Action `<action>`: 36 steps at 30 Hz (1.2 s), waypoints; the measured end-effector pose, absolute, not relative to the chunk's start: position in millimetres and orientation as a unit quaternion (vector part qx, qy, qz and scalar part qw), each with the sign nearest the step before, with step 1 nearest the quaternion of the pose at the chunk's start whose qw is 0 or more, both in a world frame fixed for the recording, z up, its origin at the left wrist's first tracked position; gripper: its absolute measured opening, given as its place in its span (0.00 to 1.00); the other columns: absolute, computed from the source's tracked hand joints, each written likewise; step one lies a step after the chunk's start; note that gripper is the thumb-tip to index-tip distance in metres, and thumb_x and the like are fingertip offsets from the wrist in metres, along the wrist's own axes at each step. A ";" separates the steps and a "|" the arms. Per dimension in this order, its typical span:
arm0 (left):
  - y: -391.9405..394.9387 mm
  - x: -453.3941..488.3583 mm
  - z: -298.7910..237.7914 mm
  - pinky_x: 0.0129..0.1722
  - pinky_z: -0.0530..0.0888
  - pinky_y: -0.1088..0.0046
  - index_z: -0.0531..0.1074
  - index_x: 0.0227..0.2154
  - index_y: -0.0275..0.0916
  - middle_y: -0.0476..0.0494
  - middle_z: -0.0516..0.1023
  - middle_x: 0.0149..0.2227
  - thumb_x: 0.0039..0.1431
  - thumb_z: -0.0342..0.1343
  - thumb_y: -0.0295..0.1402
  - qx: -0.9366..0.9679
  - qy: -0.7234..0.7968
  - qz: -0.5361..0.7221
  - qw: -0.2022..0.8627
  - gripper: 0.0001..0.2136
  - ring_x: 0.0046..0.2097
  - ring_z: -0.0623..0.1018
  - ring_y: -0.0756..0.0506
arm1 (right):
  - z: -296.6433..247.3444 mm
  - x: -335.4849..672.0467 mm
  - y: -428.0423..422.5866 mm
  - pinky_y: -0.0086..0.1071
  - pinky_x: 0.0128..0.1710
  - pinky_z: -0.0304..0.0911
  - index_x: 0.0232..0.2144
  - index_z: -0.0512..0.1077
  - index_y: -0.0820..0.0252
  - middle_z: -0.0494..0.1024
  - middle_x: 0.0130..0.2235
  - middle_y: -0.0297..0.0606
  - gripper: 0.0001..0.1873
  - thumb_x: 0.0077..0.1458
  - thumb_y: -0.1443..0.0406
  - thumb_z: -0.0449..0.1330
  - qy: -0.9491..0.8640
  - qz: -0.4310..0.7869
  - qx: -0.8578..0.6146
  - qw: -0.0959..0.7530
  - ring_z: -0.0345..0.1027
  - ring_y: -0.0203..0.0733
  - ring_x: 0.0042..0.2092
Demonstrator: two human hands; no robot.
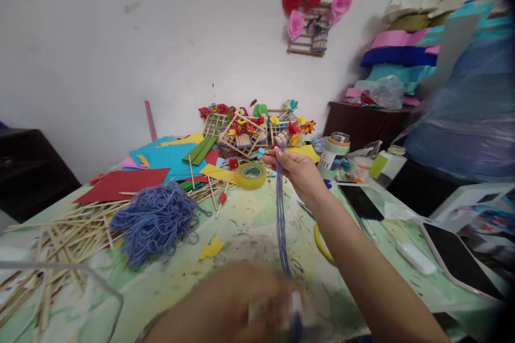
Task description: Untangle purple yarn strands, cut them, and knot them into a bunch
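Several strands of blue-purple yarn run down in a narrow bundle over the table. My right hand pinches their upper end between thumb and fingers. Low in the view, my left hand is smeared by motion, its fingers curled around the lower end of the strands. A bit of blue shows below its thumb. To the left lies a loose heap of the same yarn. Scissors with a yellow handle lie partly hidden under my right forearm.
Thin wooden sticks, coloured paper and a tape roll lie to the left and middle. Small stick frames with paper flowers stand at the back. A jar and phones are on the right.
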State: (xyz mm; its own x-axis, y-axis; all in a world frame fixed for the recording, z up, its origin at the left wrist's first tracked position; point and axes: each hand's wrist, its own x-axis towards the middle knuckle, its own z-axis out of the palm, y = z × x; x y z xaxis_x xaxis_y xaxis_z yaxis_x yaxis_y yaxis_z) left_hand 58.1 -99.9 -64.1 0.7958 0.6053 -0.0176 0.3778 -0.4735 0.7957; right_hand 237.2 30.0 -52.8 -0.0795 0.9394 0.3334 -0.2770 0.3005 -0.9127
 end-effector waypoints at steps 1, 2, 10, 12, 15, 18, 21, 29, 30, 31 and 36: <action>-84.3 61.6 -54.7 0.51 0.68 0.60 0.69 0.48 0.42 0.41 0.73 0.48 0.65 0.42 0.41 0.835 0.348 0.208 0.371 0.16 0.48 0.73 0.42 | -50.7 234.8 28.3 0.39 0.53 0.61 0.34 0.78 0.60 0.81 0.37 0.40 0.17 0.48 0.53 0.65 -0.547 0.502 -0.297 0.601 0.73 0.43 0.45; -67.6 66.1 -45.6 0.51 0.67 0.59 0.70 0.46 0.41 0.40 0.75 0.46 0.65 0.41 0.41 0.806 0.412 0.299 0.302 0.16 0.46 0.73 0.42 | -48.1 233.3 27.2 0.40 0.55 0.59 0.35 0.78 0.59 0.80 0.38 0.40 0.17 0.49 0.53 0.64 -0.561 0.494 -0.287 0.599 0.72 0.43 0.47; 22.7 97.5 -14.4 0.41 0.72 0.69 0.76 0.39 0.37 0.43 0.80 0.38 0.55 0.54 0.42 0.717 0.363 0.474 0.359 0.15 0.40 0.77 0.44 | -34.8 242.6 34.0 0.37 0.54 0.58 0.39 0.78 0.55 0.77 0.47 0.39 0.16 0.53 0.54 0.61 -0.600 0.460 -0.258 0.602 0.65 0.45 0.54; 28.7 99.9 -20.4 0.37 0.72 0.72 0.77 0.37 0.38 0.44 0.81 0.35 0.54 0.56 0.40 0.708 0.354 0.448 0.415 0.13 0.37 0.77 0.45 | -38.6 242.8 38.1 0.35 0.48 0.62 0.39 0.78 0.55 0.77 0.46 0.39 0.16 0.52 0.54 0.62 -0.586 0.485 -0.263 0.594 0.68 0.44 0.50; 38.8 100.6 -30.6 0.33 0.70 0.72 0.78 0.31 0.37 0.45 0.80 0.30 0.53 0.55 0.38 0.709 0.376 0.440 0.403 0.11 0.32 0.76 0.47 | -45.3 239.4 45.5 0.31 0.36 0.64 0.38 0.79 0.57 0.79 0.40 0.40 0.17 0.50 0.53 0.63 -0.563 0.519 -0.285 0.577 0.71 0.41 0.38; 51.9 98.1 -35.6 0.32 0.70 0.72 0.79 0.28 0.36 0.45 0.80 0.28 0.52 0.56 0.37 0.700 0.392 0.433 0.410 0.10 0.30 0.75 0.48 | -47.8 238.5 52.3 0.31 0.34 0.63 0.39 0.79 0.59 0.79 0.38 0.41 0.20 0.49 0.52 0.63 -0.560 0.535 -0.288 0.564 0.69 0.38 0.33; 60.2 92.4 -33.7 0.34 0.72 0.72 0.79 0.29 0.36 0.43 0.81 0.30 0.50 0.58 0.38 0.681 0.389 0.413 0.463 0.10 0.31 0.76 0.48 | -46.8 245.6 56.4 0.34 0.39 0.64 0.39 0.79 0.59 0.79 0.40 0.42 0.20 0.52 0.51 0.60 -0.566 0.552 -0.270 0.550 0.70 0.40 0.37; 60.6 82.0 -29.7 0.39 0.74 0.70 0.80 0.34 0.38 0.41 0.82 0.33 0.51 0.60 0.39 0.675 0.363 0.391 0.510 0.12 0.36 0.79 0.45 | -46.9 262.1 58.4 0.37 0.49 0.61 0.35 0.80 0.54 0.80 0.35 0.36 0.12 0.45 0.59 0.68 -0.606 0.517 -0.307 0.521 0.71 0.40 0.41; 60.8 82.1 -30.1 0.38 0.75 0.71 0.80 0.33 0.38 0.41 0.82 0.33 0.51 0.60 0.40 0.680 0.361 0.389 0.506 0.12 0.36 0.79 0.45 | -46.8 261.6 58.5 0.38 0.49 0.61 0.36 0.80 0.54 0.80 0.35 0.37 0.13 0.45 0.60 0.68 -0.609 0.507 -0.314 0.522 0.71 0.41 0.41; 60.9 82.2 -30.1 0.38 0.75 0.71 0.80 0.32 0.38 0.41 0.82 0.33 0.51 0.60 0.40 0.682 0.362 0.387 0.504 0.12 0.36 0.79 0.45 | -46.7 261.0 58.7 0.38 0.49 0.61 0.36 0.80 0.54 0.80 0.36 0.37 0.13 0.46 0.60 0.67 -0.611 0.502 -0.316 0.523 0.71 0.41 0.40; 58.6 81.4 -26.5 0.41 0.75 0.67 0.80 0.32 0.34 0.38 0.82 0.34 0.48 0.61 0.41 0.665 0.371 0.380 0.525 0.14 0.37 0.79 0.43 | -46.4 262.1 58.6 0.38 0.49 0.61 0.36 0.80 0.55 0.80 0.36 0.37 0.11 0.48 0.60 0.65 -0.623 0.507 -0.295 0.516 0.71 0.40 0.41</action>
State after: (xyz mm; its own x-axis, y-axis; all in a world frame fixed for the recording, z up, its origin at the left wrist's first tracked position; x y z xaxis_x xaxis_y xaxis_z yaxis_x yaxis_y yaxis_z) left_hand 81.4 58.6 -26.5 0.4364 0.8923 0.1158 0.0939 -0.1731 0.9804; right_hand 262.1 58.6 -46.4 -0.2922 0.8922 0.3443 -0.1561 0.3107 -0.9376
